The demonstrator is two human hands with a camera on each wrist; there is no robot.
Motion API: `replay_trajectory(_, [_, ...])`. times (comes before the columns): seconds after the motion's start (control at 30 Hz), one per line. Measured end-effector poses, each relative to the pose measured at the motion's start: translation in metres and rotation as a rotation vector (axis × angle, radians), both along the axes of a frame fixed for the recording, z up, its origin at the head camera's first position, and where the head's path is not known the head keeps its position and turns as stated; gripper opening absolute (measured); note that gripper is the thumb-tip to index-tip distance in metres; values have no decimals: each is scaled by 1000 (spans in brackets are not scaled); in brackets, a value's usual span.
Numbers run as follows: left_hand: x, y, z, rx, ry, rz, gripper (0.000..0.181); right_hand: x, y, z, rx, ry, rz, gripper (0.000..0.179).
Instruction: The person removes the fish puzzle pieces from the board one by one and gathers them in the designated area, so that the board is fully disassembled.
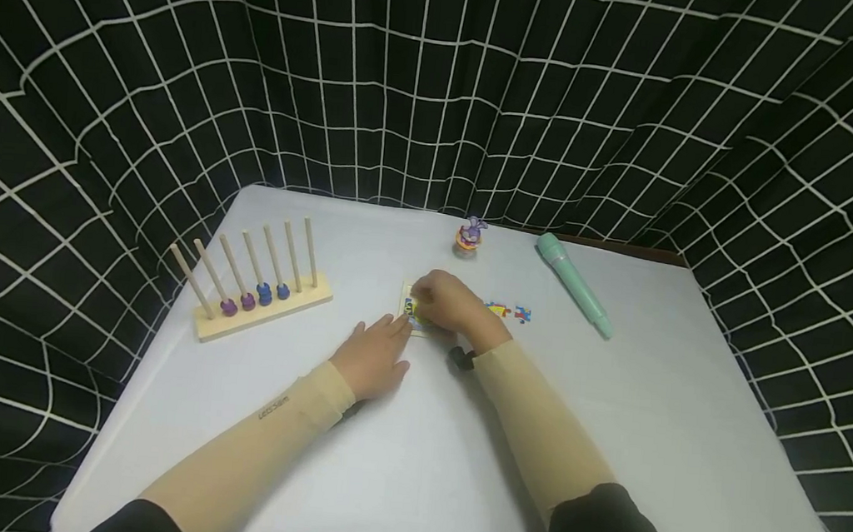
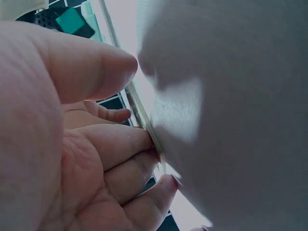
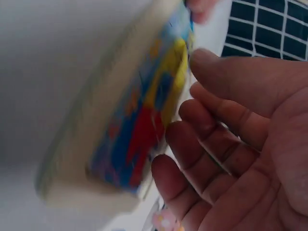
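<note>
A wooden-framed jigsaw puzzle (image 1: 418, 322) with a blue, yellow and red picture lies on the table, partly hidden under my right hand. My left hand (image 1: 374, 358) rests flat at its near-left edge, fingers straight. In the left wrist view those fingers (image 2: 130, 173) lie along the thin board edge, thumb apart. Over the puzzle is my right hand (image 1: 445, 301). Seen from the right wrist, its fingers (image 3: 185, 139) are loosely bent, with a gap to the thumb and nothing gripped between them. Fingertips are right at the picture's surface. Loose jigsaw pieces (image 1: 522, 314) lie to the right.
A wooden peg rack (image 1: 265, 313) with purple and blue beads stands at the left. Behind the puzzle sits a small purple figurine (image 1: 470, 236). A green toy microphone (image 1: 575, 286) lies at the back right. Black gridded cloth (image 1: 410, 89) surrounds the white table (image 1: 396, 464).
</note>
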State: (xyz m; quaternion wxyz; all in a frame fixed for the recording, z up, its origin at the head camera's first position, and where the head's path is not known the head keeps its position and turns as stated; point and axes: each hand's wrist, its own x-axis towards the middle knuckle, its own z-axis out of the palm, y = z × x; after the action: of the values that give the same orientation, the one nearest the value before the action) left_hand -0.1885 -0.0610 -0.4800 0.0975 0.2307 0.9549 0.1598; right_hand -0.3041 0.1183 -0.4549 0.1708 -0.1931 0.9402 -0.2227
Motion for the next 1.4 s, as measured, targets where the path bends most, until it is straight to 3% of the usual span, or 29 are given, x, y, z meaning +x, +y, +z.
replay_trajectory(0.2, [2,2,5,-9,-7,2,66,2,-10,-4,70,2,-6,40])
replay_trajectory(0.47, [-2,3,0,-20,-37,8,67,-1,-12,-5,114,-30,11,37])
replay_trajectory(0.63, [-3,2,-7,19,-9,6,68,1,-13,-7,102,-8,0,35])
replay_trajectory(0.67, [-5,1,-12,24,9,3,68,2,-13,-8,88,1,-7,34])
replay_trajectory(0.8, [-6,1,-15,24,6,10,68,6,-13,-12,21,20,-40,28])
replay_trajectory(0.9, [-2,3,-4,7,-37,23,68,9,-11,-13,-27,27,-65,24])
replay_trajectory(1.03, [-2,4,-4,1,-39,27,69,11,-7,-14,-90,33,-107,20])
replay_trajectory(1.17, [-6,4,-13,41,-15,32,69,11,-1,-14,-163,25,-158,17])
replay_trajectory(1.3, [-10,3,-24,41,0,36,70,7,13,-11,-282,-10,-226,18])
replay_trajectory(1.4, [-8,4,-18,34,-25,42,70,4,35,-2,-368,0,-295,20])
